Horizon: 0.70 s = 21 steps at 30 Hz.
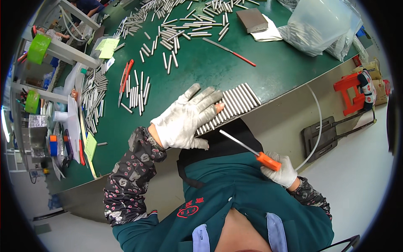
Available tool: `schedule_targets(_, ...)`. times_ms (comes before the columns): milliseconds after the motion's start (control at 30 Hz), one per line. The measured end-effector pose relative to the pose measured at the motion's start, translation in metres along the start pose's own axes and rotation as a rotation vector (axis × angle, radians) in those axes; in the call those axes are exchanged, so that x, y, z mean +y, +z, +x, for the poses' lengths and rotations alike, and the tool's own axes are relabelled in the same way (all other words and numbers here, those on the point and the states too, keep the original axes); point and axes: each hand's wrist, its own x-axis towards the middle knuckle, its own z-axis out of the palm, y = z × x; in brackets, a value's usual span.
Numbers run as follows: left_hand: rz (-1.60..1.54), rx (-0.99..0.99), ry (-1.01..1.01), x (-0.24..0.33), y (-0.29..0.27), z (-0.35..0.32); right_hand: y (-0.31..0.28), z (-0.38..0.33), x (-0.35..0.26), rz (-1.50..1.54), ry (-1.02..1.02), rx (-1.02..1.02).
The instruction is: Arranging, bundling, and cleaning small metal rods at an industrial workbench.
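A row of short steel pins [240, 99] lies side by side along the front edge of the green table. Flat across the left part of this row rests my left hand [184, 117], in a white glove greyed at the fingers, with one fingertip bare. The fingers are stretched out and hide some of the pins. My right hand [282, 170], also gloved, is wrapped round an orange air blow gun [268, 161] in front of my body. Its slim metal nozzle points up and left towards the row, apart from it. A white hose [320, 126] runs to this hand.
Loose steel pins [176, 31] are scattered over the far table, with more piles at left. A red-handled file [231, 52], a red utility knife [125, 80] and a dark block [252, 20] lie there. Bagged pins [308, 35] stand far right; a red stool [350, 94] is below.
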Motion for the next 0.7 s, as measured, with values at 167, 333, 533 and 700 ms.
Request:
schedule_targets(167, -0.004, 0.019, 0.002, -0.001, 0.002, 0.000, 0.004, 0.000, -0.003, -0.028, 0.015, 0.075)
schedule_targets(333, -0.029, 0.054, 0.017, -0.002, 0.006, -0.001, 0.009, 0.000, -0.006, -0.043, 0.003, 0.109)
schedule_targets(533, -0.033, 0.075, 0.026, -0.003, 0.006, -0.002, 0.012, 0.001, -0.008, -0.072, 0.061, 0.030)
schedule_targets(700, -0.026, 0.051, 0.017, -0.004, 0.004, -0.002, 0.010, 0.006, -0.014, -0.050, 0.037, 0.000)
